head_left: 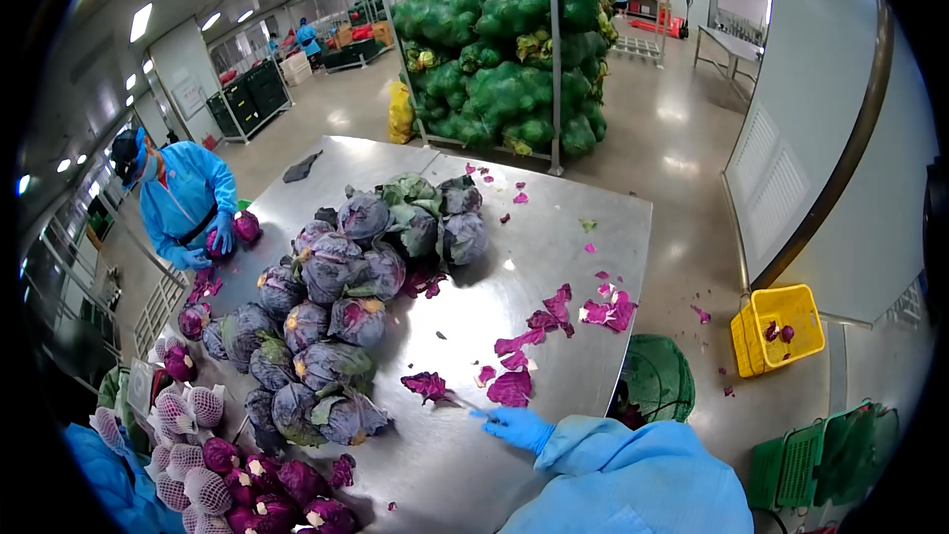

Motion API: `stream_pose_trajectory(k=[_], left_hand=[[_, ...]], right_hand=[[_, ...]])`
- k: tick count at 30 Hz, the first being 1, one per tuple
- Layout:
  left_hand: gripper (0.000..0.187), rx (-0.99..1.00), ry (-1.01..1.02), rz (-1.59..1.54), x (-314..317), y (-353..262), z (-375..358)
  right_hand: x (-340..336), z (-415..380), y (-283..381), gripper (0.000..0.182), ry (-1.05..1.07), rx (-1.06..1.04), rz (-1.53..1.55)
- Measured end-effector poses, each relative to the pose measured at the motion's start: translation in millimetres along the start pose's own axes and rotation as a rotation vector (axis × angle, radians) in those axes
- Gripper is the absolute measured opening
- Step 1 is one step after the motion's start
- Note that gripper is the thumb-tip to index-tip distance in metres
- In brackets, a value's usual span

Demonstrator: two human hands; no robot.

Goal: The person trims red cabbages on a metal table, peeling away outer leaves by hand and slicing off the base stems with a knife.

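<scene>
My right hand (518, 428), in a blue glove, is low over the metal table (445, 336). Its fingers are closed on what looks like a thin knife (463, 402), mostly hidden by the glove and glare. The tip points at a loose purple cabbage leaf (425, 386). More torn leaves (511, 388) lie just beyond my fingers. To the left is a large heap of untrimmed red cabbages (331, 267) with dull outer leaves. Peeled, glossy red cabbages (282, 485) are gathered nearer to me. My left hand is out of view.
Across the table's left side a co-worker (188, 193) handles peeled cabbages. Another blue sleeve (119, 485) shows at lower left, beside cabbages in white foam nets (188, 455). A green mesh basket (660, 376) and yellow crate (778, 331) stand right. Netted green sacks (494, 69) are stacked behind.
</scene>
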State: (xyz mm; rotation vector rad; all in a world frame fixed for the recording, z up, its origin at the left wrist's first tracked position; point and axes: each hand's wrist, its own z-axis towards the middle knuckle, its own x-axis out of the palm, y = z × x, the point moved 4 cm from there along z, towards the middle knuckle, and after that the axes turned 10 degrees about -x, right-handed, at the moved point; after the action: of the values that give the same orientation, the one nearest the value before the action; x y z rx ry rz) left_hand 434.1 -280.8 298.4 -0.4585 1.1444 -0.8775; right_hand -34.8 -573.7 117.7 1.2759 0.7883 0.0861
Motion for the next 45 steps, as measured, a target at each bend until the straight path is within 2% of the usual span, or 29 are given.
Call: stream_pose_trajectory(k=[2,3,4,6,8,9,10,12,15,18,21,24,25,28,30,32,34,35,36,37,38,39,40,41,42,43,44,45], left_hand=[[0.050,0.169,0.016,-0.399,27.5,-25.3,-34.1],[0.042,0.401,0.031,-0.111,37.8,-60.4,-68.9],[0.045,0.459,0.169,-0.112,59.5,-71.7,-100.4],[0.053,0.308,0.632,-0.244,126.5,-72.6,-178.4],[0.062,0.224,0.922,-0.237,177.9,-72.2,-253.0],[0.069,0.373,0.901,-0.139,185.7,-100.2,-278.2],[0.086,0.458,0.913,-0.160,209.3,-95.2,-299.8],[0.110,0.512,0.920,-0.095,234.6,-108.2,-327.4],[0.129,0.627,0.868,-0.047,248.2,-159.2,-338.1],[0.137,0.501,0.905,0.233,271.7,-184.3,-326.2],[0.150,0.554,0.982,0.108,324.5,-170.1,-292.7],[0.156,0.703,1.267,0.493,332.4,-198.2,-299.3],[0.159,0.723,1.313,0.450,333.6,-204.2,-310.3],[0.159,0.835,1.323,0.446,337.0,-233.3,-362.4],[0.155,0.859,1.348,0.347,342.8,-258.9,-399.2],[0.152,0.909,1.370,0.297,346.2,-286.2,-436.0],[0.144,0.982,1.314,0.293,362.0,-287.7,-481.9],[0.134,0.893,1.255,0.304,363.7,-287.1,-501.4],[0.125,0.838,1.216,0.297,357.7,-286.9,-516.7],[0.122,0.869,1.225,0.336,342.7,-292.2,-530.3],[0.122,0.906,1.262,0.256,327.4,-294.8,-546.4],[0.125,0.885,1.377,-0.003,320.0,-277.4,-565.0],[0.129,0.956,1.497,-0.026,287.9,-283.6,-568.9],[0.129,1.000,1.653,-0.034,270.2,-280.7,-579.4],[0.120,1.002,1.763,0.040,235.5,-291.7,-573.5],[0.105,1.020,1.819,0.114,216.2,-286.9,-575.9],[0.090,1.021,1.752,-0.017,209.1,-262.7,-580.6],[0.079,0.972,1.788,-0.141,197.4,-258.8,-564.6]], right_hand=[[-25.6,7.0,-1.9,0.042,-0.271,-0.134,0.049],[-54.1,15.5,19.7,0.042,-0.206,0.020,0.185],[-75.6,17.4,39.6,0.042,-0.135,0.180,0.322],[-68.2,30.6,-40.3,0.040,-0.379,-0.098,0.154],[-98.3,48.3,-36.4,0.034,-0.448,-0.236,-0.214],[-110.7,57.9,-32.8,0.033,-0.412,-0.208,-0.387],[-118.8,64.6,-30.4,0.032,-0.377,-0.188,-0.563],[-126.4,82.1,-50.9,0.034,-0.409,-0.090,-0.638],[-135.7,104.5,-65.6,0.035,-0.425,0.218,-0.746],[-159.8,113.9,-94.3,0.033,-0.461,0.259,-0.958],[-210.5,95.0,-104.5,0.031,-0.595,0.386,-1.085],[-261.2,60.9,-110.8,0.030,-0.607,0.711,-0.852],[-268.8,52.6,-125.0,0.031,-0.606,0.803,-0.653],[-254.6,52.2,-149.0,0.032,-0.558,0.672,-0.740],[-239.7,60.1,-135.4,0.036,-0.401,0.519,-0.673],[-220.3,68.7,-142.1,0.039,-0.341,0.232,-0.595],[-199.9,70.2,-143.2,0.039,-0.261,0.205,-0.678],[-202.4,62.1,-129.8,0.033,-0.280,0.219,-0.607],[-209.2,49.6,-122.1,0.026,-0.258,0.100,-0.555],[-214.0,34.7,-134.8,0.024,-0.284,-0.023,-0.496],[-226.6,9.0,-123.1,0.026,-0.327,-0.072,-0.495],[-238.3,-18.9,-106.5,0.024,-0.362,-0.103,-0.365],[-246.9,-48.5,-95.6,0.022,-0.376,-0.039,-0.486],[-252.2,-82.1,-106.4,0.031,-0.372,-0.083,-0.416],[-254.9,-117.0,-121.2,0.041,-0.308,-0.003,-0.371],[-253.4,-152.3,-132.9,0.043,-0.416,-0.022,-0.108],[-253.2,-180.2,-147.3,0.040,-0.450,0.119,0.208],[-258.2,-207.4,-155.8,0.041,-0.448,0.187,0.117]])
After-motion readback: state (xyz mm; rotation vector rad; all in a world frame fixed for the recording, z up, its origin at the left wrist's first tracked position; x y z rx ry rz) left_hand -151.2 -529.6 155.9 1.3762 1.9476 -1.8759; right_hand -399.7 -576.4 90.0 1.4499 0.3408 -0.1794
